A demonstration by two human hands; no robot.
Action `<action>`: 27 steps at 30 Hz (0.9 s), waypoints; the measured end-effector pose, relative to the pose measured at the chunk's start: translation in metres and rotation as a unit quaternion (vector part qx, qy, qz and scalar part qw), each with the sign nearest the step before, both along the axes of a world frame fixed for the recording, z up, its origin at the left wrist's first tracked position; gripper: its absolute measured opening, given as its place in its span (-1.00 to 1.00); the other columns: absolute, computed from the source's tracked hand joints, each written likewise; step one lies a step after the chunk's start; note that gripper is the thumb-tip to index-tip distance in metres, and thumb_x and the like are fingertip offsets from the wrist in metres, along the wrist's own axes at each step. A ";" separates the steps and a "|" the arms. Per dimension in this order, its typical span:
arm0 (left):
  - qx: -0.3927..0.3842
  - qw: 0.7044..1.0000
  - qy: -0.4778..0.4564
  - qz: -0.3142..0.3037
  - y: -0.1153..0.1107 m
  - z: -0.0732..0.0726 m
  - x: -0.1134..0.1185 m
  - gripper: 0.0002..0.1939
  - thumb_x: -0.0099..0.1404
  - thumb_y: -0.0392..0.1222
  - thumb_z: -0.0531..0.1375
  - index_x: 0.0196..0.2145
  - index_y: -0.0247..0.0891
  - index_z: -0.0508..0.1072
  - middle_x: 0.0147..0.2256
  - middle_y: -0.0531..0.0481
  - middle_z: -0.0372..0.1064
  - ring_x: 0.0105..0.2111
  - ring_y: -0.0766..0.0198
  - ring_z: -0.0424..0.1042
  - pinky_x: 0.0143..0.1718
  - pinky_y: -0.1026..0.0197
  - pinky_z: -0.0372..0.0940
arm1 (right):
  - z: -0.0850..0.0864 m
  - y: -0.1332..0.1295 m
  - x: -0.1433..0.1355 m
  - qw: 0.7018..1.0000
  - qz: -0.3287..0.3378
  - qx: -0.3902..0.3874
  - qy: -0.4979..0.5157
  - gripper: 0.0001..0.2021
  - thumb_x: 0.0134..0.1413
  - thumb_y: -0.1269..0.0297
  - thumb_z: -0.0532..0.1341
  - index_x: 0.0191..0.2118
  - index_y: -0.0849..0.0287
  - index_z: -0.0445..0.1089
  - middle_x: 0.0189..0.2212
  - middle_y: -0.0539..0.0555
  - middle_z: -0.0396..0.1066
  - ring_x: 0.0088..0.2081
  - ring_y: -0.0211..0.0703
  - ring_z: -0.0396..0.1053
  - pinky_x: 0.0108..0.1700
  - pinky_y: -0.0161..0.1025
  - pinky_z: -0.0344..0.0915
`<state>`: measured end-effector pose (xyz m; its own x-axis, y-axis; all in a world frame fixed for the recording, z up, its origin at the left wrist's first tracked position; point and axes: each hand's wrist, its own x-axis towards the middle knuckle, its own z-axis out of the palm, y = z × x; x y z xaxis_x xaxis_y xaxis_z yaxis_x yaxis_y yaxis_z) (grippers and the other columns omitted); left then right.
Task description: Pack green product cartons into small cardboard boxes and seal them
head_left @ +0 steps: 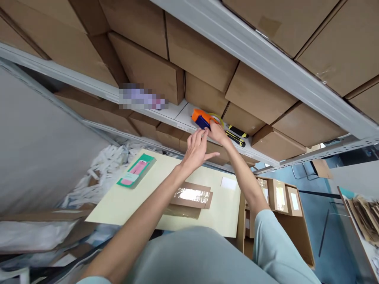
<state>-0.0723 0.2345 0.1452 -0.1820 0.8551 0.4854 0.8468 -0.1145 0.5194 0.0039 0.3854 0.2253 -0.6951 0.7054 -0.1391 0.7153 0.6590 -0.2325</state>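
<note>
The pale bench (222, 217) bears a taped box (192, 196). Beyond, the left hand (194, 150) spreads its fingers wide beside the tape dispenser (200, 118) on the shelf (182, 113); the right hand (218, 133) touches it, though whether its fingers grip cannot be told. Cartons (201, 49) stand behind.

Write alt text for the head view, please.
A person's right hand touches an orange and blue tape dispenser on a shelf of cardboard boxes, the left hand close beside it. Below, a green box and a taped cardboard carton lie on a pale tabletop.
</note>
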 end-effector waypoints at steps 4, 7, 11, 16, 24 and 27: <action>-0.027 0.999 -0.023 -0.002 -0.026 -0.020 -0.004 0.01 0.51 0.41 0.33 0.61 -0.31 0.23 0.48 -0.56 0.32 0.57 -0.45 0.22 0.58 -0.40 0.12 | -0.006 0.015 -0.032 0.998 -0.023 0.030 -0.057 -0.54 0.61 0.29 0.04 0.37 0.46 0.38 0.26 0.49 0.60 0.33 0.27 0.56 0.50 0.07 0.35; -0.085 0.994 -0.066 0.028 -0.066 -0.063 -0.005 -0.15 0.61 0.33 0.19 0.58 -0.30 0.27 0.44 -0.52 0.38 0.55 -0.42 0.27 0.57 -0.41 0.14 | -0.024 0.005 -0.024 0.995 -0.029 0.097 -0.003 -0.44 0.62 0.26 0.00 0.48 0.55 0.28 0.42 0.58 0.43 0.48 0.36 0.39 0.62 0.20 0.19; -0.215 0.961 -0.132 0.110 -0.146 -0.131 -0.014 -0.20 0.62 0.25 0.12 0.54 -0.41 0.29 0.44 -0.57 0.38 0.51 -0.41 0.31 0.56 -0.43 0.17 | -0.082 -0.060 0.041 0.989 -0.041 0.121 0.073 -0.31 0.70 0.02 -0.11 0.70 0.27 0.01 0.64 0.47 0.09 0.70 0.46 -0.02 0.65 0.48 0.06; -0.347 0.899 -0.186 0.190 -0.230 -0.186 -0.011 -0.26 0.62 0.15 0.12 0.50 -0.44 0.34 0.43 -0.55 0.40 0.49 -0.31 0.36 0.57 -0.31 0.22 | -0.176 -0.218 0.134 0.981 -0.181 -0.060 0.047 -0.27 0.71 0.00 -0.13 0.74 0.27 -0.13 0.73 0.46 -0.15 0.77 0.32 -0.20 0.67 0.42 0.09; -0.347 0.895 -0.202 0.194 -0.205 -0.202 0.045 -0.31 0.59 0.27 0.20 0.38 -0.34 0.46 0.28 -0.44 0.56 0.34 -0.30 0.53 0.40 -0.23 0.42 | -0.244 -0.318 0.138 0.912 -0.342 -0.224 0.038 0.04 0.67 -0.26 -0.02 0.74 0.55 -0.43 0.72 0.66 -0.22 0.76 0.33 -0.12 0.68 0.27 0.12; -0.355 0.880 -0.182 0.257 -0.191 -0.209 0.064 -0.11 0.46 0.40 0.32 0.40 -0.40 0.42 0.26 -0.52 0.56 0.30 -0.40 0.55 0.33 -0.29 0.47 | -0.250 -0.309 0.129 0.899 -0.374 -0.223 0.046 0.10 0.64 -0.32 0.00 0.74 0.54 -0.48 0.71 0.66 -0.18 0.75 0.35 -0.08 0.65 0.25 0.18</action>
<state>-0.0088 0.0437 -0.0636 -0.6662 0.6788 -0.3090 0.4547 0.6981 0.5531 0.1326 0.0761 -0.0245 -0.0720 0.8691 -0.4893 0.8837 -0.1718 -0.4353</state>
